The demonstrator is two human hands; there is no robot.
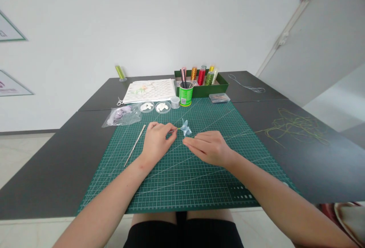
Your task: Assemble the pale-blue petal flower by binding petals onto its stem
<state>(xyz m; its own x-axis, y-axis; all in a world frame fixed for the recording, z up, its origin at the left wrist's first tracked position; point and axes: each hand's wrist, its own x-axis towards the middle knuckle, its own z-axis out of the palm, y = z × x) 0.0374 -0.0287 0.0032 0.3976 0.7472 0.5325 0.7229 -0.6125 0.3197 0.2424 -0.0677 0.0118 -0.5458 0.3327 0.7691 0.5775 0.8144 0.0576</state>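
- Left hand (pixel 158 137): thumb and fingertips were closed in a pinch on the thin yellow-green stem (pixel 178 128) of a small pale-blue translucent flower (pixel 186 129).
- Flower position: it projected beyond the left fingertips, above the green gridded cutting mat (pixel 176 187), between the two hands, petals spread toward the right-hand side.
- Right hand (pixel 209 147): fingers were bent and drawn near one another, tips just beside the lower petal. From where I stood, I could not tell whether this grip was fully closed, held anything fine, or touched the petal.
- Left of the left hand: a slim silver metal pair of tweezers (pixel 135 146) lay slantwise on the mat, apart from the fingers.
- Beyond the hands: two round clear dishes of white pieces (pixel 162 107) stood side by side, near a bright green cylindrical can (pixel 186 95) holding dark-handled tools.
- Behind the can: a dark green open box (pixel 219 90) contained upright spools of coloured thread.
- Right of the mat: a loose tangle of yellow-green thread (pixel 296 128) lay on the black tabletop (pixel 319 172), well apart from the right hand.
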